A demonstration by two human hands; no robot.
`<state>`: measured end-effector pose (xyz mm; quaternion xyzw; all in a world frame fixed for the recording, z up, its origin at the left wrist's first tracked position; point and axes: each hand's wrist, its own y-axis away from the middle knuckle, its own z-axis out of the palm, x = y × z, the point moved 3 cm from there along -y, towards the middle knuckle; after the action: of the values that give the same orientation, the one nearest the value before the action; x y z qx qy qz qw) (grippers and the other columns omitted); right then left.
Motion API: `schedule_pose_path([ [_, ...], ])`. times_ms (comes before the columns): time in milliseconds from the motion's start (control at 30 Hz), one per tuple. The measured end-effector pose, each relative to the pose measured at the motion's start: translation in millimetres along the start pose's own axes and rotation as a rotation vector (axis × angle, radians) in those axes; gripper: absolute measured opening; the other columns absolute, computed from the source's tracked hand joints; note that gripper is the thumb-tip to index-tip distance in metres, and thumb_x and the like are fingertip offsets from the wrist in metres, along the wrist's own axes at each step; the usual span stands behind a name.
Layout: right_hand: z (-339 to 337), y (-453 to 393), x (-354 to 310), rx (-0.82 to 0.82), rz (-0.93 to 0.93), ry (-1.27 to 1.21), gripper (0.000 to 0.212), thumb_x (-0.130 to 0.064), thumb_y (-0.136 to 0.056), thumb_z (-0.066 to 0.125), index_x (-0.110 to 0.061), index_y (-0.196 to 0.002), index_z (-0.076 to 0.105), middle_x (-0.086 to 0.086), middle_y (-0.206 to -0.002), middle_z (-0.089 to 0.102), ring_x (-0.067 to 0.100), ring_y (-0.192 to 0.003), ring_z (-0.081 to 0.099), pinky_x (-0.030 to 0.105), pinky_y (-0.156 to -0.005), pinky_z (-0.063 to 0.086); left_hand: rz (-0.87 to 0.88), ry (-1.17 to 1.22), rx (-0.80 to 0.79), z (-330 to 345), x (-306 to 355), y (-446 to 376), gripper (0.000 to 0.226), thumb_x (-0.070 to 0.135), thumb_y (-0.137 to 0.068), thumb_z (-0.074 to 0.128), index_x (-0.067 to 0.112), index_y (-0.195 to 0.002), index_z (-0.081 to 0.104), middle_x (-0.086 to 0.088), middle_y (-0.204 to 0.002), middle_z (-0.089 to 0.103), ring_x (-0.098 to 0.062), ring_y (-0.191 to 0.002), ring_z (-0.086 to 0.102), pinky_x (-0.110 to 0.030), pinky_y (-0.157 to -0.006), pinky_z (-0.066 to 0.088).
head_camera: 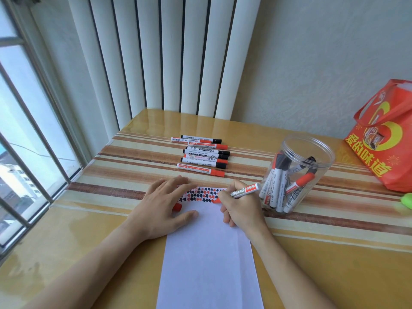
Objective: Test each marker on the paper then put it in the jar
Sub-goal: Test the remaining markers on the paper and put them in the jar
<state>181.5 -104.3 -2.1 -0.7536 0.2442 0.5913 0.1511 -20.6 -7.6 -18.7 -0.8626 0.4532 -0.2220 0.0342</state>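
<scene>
A white sheet of paper [209, 259] lies on the table in front of me, with rows of red and black test marks [200, 195] along its far edge. My right hand [242, 210] grips a red marker [245, 190], its tip down on the paper by the marks. My left hand [162, 208] rests flat on the paper's left side, and a red cap [177, 206] shows beneath its fingers. A clear plastic jar [296, 175] stands to the right, holding several markers. Several more capped markers [204, 153] lie in a row beyond the paper.
A red gift bag [383, 139] stands at the table's right rear. A green object [406, 200] peeks in at the right edge. A window with bars [29, 139] runs along the left, and vertical blinds [169, 54] hang behind the table [334, 264].
</scene>
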Motion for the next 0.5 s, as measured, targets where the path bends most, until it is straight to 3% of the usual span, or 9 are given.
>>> schedule_pose_path([
  [67, -1, 0, 0, 0.006, 0.0, -0.005, 0.017, -0.011, -0.089, 0.065, -0.011, -0.079, 0.052, 0.01, -0.056, 0.06, 0.025, -0.039, 0.052, 0.024, -0.04, 0.036, -0.014, 0.073, 0.037, -5, 1, 1, 0.045, 0.053, -0.093, 0.04, 0.036, -0.134, 0.047, 0.014, -0.144, 0.043, -0.007, -0.14, 0.038, -0.039, -0.119, 0.024],
  [133, -2, 0, -1, 0.007, -0.008, -0.023, 0.019, -0.011, -0.092, 0.062, -0.012, -0.077, 0.05, 0.01, -0.056, 0.06, 0.025, -0.039, 0.052, 0.024, -0.04, 0.036, -0.036, 0.125, 0.081, -10, 1, 2, 0.035, 0.037, -0.082, 0.04, 0.03, -0.115, 0.048, 0.012, -0.126, 0.046, -0.011, -0.12, 0.046, -0.041, -0.106, 0.036],
  [233, -4, 1, -1, -0.009, -0.028, -0.055, 0.02, -0.009, -0.093, 0.059, -0.011, -0.076, 0.05, 0.011, -0.058, 0.059, 0.025, -0.041, 0.052, 0.024, -0.04, 0.035, -0.051, 0.079, 0.131, -10, 1, 5, 0.025, 0.033, -0.074, 0.045, 0.029, -0.098, 0.045, 0.011, -0.11, 0.043, -0.013, -0.102, 0.043, -0.043, -0.089, 0.042],
  [333, -4, 2, -2, -0.036, -0.052, -0.076, 0.021, -0.008, -0.095, 0.06, -0.012, -0.076, 0.051, 0.01, -0.059, 0.059, 0.025, -0.042, 0.05, 0.025, -0.04, 0.034, -0.058, 0.025, 0.161, -5, -2, 5, 0.02, 0.031, -0.074, 0.05, 0.028, -0.093, 0.053, 0.013, -0.104, 0.042, -0.013, -0.099, 0.042, -0.041, -0.089, 0.044],
  [500, 0, 7, -14, -0.131, -0.206, -0.097, 0.015, -0.01, -0.097, 0.065, -0.008, -0.086, 0.055, 0.014, -0.064, 0.062, 0.024, -0.045, 0.054, 0.027, -0.041, 0.038, 0.022, 0.081, 0.231, -8, -2, 4, 0.018, 0.024, -0.087, 0.054, 0.027, -0.104, 0.059, 0.014, -0.105, 0.047, -0.015, -0.099, 0.045, -0.038, -0.084, 0.049],
])
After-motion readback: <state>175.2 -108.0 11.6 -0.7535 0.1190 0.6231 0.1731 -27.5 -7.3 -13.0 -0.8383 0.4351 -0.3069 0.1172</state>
